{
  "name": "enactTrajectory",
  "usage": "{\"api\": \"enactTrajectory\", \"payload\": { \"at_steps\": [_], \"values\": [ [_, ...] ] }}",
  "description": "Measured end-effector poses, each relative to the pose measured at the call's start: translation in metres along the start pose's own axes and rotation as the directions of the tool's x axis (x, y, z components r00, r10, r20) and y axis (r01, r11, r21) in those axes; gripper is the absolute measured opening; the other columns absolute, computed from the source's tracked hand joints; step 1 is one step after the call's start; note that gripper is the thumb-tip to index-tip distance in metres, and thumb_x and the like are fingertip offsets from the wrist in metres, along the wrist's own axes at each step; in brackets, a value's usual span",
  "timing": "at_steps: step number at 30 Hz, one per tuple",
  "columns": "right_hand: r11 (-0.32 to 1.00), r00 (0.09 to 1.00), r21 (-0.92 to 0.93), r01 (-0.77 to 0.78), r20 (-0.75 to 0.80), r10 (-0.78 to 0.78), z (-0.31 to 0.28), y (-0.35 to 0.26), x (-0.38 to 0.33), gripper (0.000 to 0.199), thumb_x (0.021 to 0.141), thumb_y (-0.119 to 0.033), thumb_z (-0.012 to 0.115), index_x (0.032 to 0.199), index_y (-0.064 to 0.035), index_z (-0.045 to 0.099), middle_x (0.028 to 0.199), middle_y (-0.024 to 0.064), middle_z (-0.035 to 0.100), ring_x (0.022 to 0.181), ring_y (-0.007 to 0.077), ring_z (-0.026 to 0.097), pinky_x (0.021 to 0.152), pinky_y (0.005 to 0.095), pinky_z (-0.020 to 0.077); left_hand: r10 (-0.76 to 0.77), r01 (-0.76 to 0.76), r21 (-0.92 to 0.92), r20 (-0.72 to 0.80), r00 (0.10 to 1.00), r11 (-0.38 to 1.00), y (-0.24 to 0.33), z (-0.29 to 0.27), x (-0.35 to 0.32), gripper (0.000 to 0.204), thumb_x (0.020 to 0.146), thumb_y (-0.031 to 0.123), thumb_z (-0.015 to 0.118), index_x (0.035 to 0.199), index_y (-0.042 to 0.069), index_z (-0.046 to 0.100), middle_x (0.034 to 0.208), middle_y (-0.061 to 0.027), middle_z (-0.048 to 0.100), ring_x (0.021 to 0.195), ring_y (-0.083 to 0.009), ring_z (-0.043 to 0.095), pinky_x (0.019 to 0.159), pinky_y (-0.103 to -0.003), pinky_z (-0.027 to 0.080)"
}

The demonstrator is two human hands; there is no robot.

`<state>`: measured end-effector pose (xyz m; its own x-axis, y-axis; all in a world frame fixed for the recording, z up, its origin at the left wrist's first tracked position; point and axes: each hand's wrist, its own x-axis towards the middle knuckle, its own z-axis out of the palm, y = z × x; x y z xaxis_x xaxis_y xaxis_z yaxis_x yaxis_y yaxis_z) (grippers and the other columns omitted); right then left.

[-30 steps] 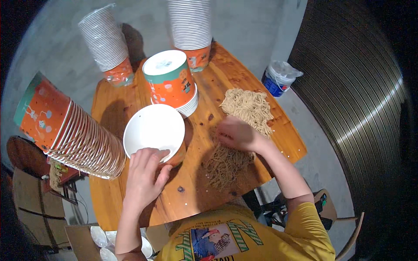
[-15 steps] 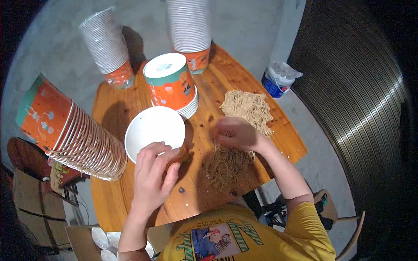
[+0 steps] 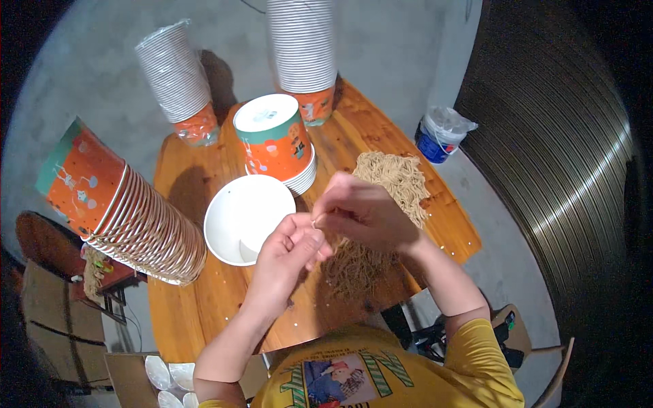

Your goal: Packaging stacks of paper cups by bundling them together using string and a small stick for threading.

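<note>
My left hand (image 3: 291,246) and my right hand (image 3: 364,214) meet above the middle of the wooden table (image 3: 238,306). Their fingertips pinch together at a tiny pale bit too small to make out. Just left of them an empty white paper tub (image 3: 238,211) lies with its open mouth facing me. Below and beside my right hand is a pile of brown strands (image 3: 354,268), shaded and partly covered by the hand. Beyond it lies a bundle of tan, yarn-like strands (image 3: 398,178).
An upside-down stack of orange and green tubs (image 3: 275,155) stands behind the white one. At left leans a long nested tub stack (image 3: 146,228), tan strands along its rims. Two wrapped stacks (image 3: 175,75) (image 3: 303,51) stand at the back. A blue-and-white bucket (image 3: 439,139) is on the floor.
My left hand has moved right, away from the white tub, and its fingers have closed. The right hand has come up and left from the strands to meet it.
</note>
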<state>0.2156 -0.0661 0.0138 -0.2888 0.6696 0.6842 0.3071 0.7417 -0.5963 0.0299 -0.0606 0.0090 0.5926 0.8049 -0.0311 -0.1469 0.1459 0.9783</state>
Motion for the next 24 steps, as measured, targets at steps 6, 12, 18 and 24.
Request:
{"api": "enactTrajectory", "payload": {
  "at_steps": [6, 12, 18, 24],
  "values": [
    [0.915, 0.986, -0.370, -0.163, -0.018, 0.169, -0.009, 0.010, -0.018, 0.010, 0.084, -0.016, 0.061, 0.085, -0.0058, 0.060, 0.085, 0.0097, 0.059, 0.080, 0.0276, 0.060, 0.069, 0.0351, 0.0493, -0.116, 0.115, 0.126, 0.005, 0.993, 0.985, -0.019, -0.018, -0.022, 0.018, 0.094, 0.021, 0.052, 0.101, 0.005, 0.057, 0.069, 0.0033, 0.054, 0.057, -0.0018, 0.042, 0.051, -0.016, 0.032],
    [0.898, 0.958, -0.335, -0.284, -0.056, 0.282, 0.000, 0.035, -0.064, 0.009, 0.079, -0.010, 0.064, 0.083, -0.0040, 0.059, 0.079, 0.0105, 0.056, 0.077, 0.0271, 0.056, 0.068, 0.0364, 0.0446, -0.287, 0.281, 0.157, 0.019, 0.958, 0.947, -0.051, -0.033, -0.049, 0.014, 0.096, 0.017, 0.050, 0.098, 0.003, 0.055, 0.075, 0.0021, 0.055, 0.069, -0.0058, 0.050, 0.067, -0.021, 0.042],
    [0.709, 0.990, -0.703, -0.055, 0.055, 0.131, 0.025, 0.058, -0.096, 0.014, 0.079, -0.011, 0.065, 0.089, -0.0051, 0.058, 0.085, 0.0101, 0.057, 0.079, 0.0298, 0.055, 0.071, 0.0399, 0.0457, -0.159, 0.168, 0.405, -0.057, 0.986, 0.899, -0.056, -0.040, -0.054, 0.016, 0.096, 0.018, 0.049, 0.098, 0.004, 0.056, 0.075, 0.0007, 0.056, 0.067, -0.0066, 0.051, 0.063, -0.020, 0.042],
    [0.980, 0.982, 0.124, -0.158, -0.085, 0.170, 0.089, 0.002, -0.061, 0.023, 0.084, -0.013, 0.061, 0.104, -0.0048, 0.053, 0.083, 0.0066, 0.058, 0.076, 0.0198, 0.056, 0.068, 0.0341, 0.0458, 0.156, -0.082, 0.635, -0.061, 0.986, 0.768, -0.043, -0.033, -0.056, 0.013, 0.093, 0.009, 0.051, 0.102, 0.000, 0.052, 0.077, -0.0054, 0.059, 0.068, -0.0107, 0.057, 0.062, -0.025, 0.047]
  ]
}}
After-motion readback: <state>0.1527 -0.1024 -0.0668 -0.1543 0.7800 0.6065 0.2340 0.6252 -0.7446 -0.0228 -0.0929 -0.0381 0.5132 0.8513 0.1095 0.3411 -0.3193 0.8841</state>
